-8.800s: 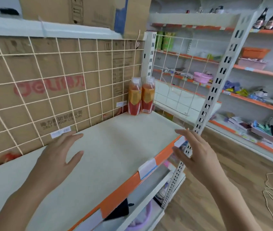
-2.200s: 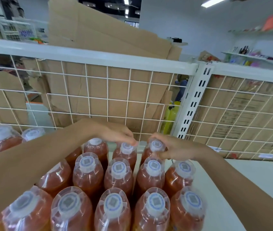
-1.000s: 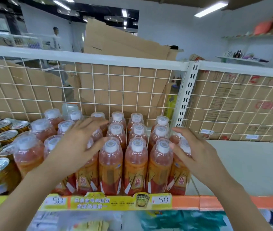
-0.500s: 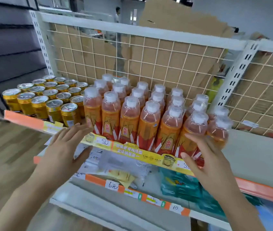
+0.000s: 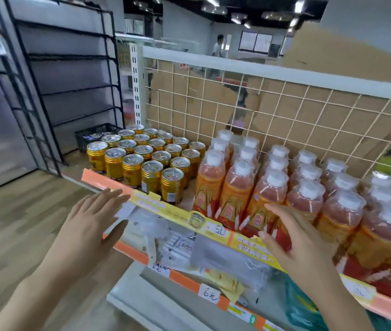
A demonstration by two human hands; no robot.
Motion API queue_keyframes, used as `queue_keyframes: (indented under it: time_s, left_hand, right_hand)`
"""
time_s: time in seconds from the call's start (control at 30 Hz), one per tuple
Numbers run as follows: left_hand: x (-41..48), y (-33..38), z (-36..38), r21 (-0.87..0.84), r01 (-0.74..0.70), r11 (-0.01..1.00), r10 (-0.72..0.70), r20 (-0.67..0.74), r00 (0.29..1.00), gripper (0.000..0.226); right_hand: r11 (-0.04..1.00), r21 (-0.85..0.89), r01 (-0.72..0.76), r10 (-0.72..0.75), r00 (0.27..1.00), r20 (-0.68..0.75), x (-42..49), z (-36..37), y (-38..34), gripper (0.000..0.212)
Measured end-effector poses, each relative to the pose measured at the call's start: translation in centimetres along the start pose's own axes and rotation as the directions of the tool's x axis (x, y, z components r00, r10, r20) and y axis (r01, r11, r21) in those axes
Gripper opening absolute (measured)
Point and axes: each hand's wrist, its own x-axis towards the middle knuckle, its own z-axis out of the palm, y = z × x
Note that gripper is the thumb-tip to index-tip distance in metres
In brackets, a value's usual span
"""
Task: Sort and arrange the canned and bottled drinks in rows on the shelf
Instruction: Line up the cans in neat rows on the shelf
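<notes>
Since half a second ago our view has turned to the left, so the gold metal cans with silver pull-tab tops [image 5: 152, 161] now stand in the middle, and both hands have come a little lower and away from the drinks. Our left hand [image 5: 94, 225] is wide, fingers straight, holding nothing, just before the orange front strip of the white shelf [image 5: 103, 183] below the cans. Our right hand [image 5: 297, 242] is also wide with spread fingers; its fingertips appear to touch the labels of the front clear plastic bottles with orange labels and white caps [image 5: 270, 194], but it grips none. Cans and bottles already stand in rows side by side against the cream wire grid back panel [image 5: 237, 111], so we judge the task nearly done and this step a last check. To do it well, we should press the front row lightly with flat fingers, keep the labels facing forward, and not push hard, because the tall bottles could tip like dominoes. The bottles hold an orange-pink drink up to the neck, sealed with film over the caps; the cans are all closed. A black plastic crate [image 5: 94, 136] on the floor behind holds something we cannot identify.
</notes>
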Motion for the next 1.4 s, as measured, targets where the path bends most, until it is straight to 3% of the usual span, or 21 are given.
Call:
queue_keyframes:
  time_s: [0.47, 0.97, 1.17, 1.4]
  left_hand:
    - [6.1, -17.0, -0.3, -0.120, -0.061, 0.991, 0.064, 0.018, 0.998, 0.048]
    - [19.0, -25.4, 5.3, -0.232, -0.077, 0.970, 0.087, 0.035, 0.996, 0.046]
    - [25.9, -27.5, 8.1, -0.248, -0.085, 0.965, 0.112, 0.098, 0.989, 0.055]
    - [32.3, -28.5, 12.2, -0.357, 0.001, 0.934, 0.092, 0.242, 0.966, 0.067]
  right_hand:
    - [0.996, 0.051, -0.077, 0.077, 0.997, 0.007, 9.4, 11.6, -11.1, 0.057]
    - [0.994, 0.076, -0.079, 0.075, 0.996, 0.051, 23.7, 19.9, -12.6, 0.046]
    - [0.995, 0.058, -0.086, 0.081, 0.994, 0.079, 30.2, 22.4, -11.5, 0.047]
    - [0.991, 0.005, -0.136, 0.131, 0.966, 0.224, 36.2, 25.5, -10.8, 0.051]
